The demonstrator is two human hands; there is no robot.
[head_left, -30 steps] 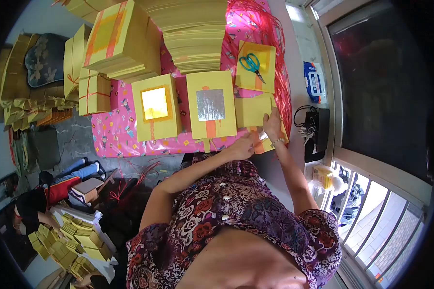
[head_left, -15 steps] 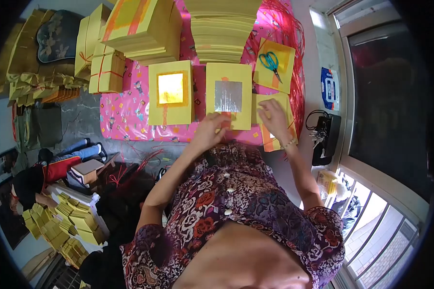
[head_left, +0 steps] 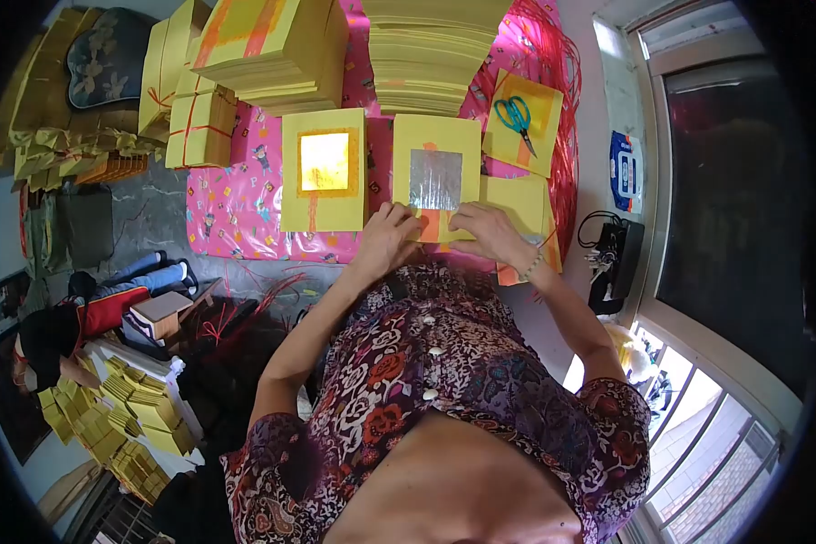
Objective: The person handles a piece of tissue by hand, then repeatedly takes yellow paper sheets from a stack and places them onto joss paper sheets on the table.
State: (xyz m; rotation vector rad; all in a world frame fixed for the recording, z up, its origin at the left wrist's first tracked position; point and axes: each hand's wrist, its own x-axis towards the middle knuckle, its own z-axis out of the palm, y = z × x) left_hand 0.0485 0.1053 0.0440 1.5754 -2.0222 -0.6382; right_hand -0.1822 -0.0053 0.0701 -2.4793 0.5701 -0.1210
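Observation:
A stack of yellow paper (head_left: 467, 136) with a silver foil square (head_left: 436, 179) and an orange band lies in front of me. My left hand (head_left: 390, 238) holds its lower left edge, fingers curled. My right hand (head_left: 491, 234) holds the lower right edge, with its fingertips on the top sheet. The undersides of the fingers are hidden. To the left is another yellow paper stack (head_left: 352, 213) with a gold foil square (head_left: 325, 161). Yellow sheets (head_left: 515, 192) with orange marks lie beside my right hand.
Teal-handled scissors (head_left: 515, 116) rest on yellow paper at the right, near red strings (head_left: 567, 136). Tall paper stacks (head_left: 435, 68) stand at the back of the pink tablecloth (head_left: 236, 218). Another person (head_left: 54, 340) is at lower left by folded yellow bundles (head_left: 154, 408).
My right hand has moved left from the sheets at the right onto the silver-foil stack. My left hand stays at the stack's lower left. The view has shifted slightly.

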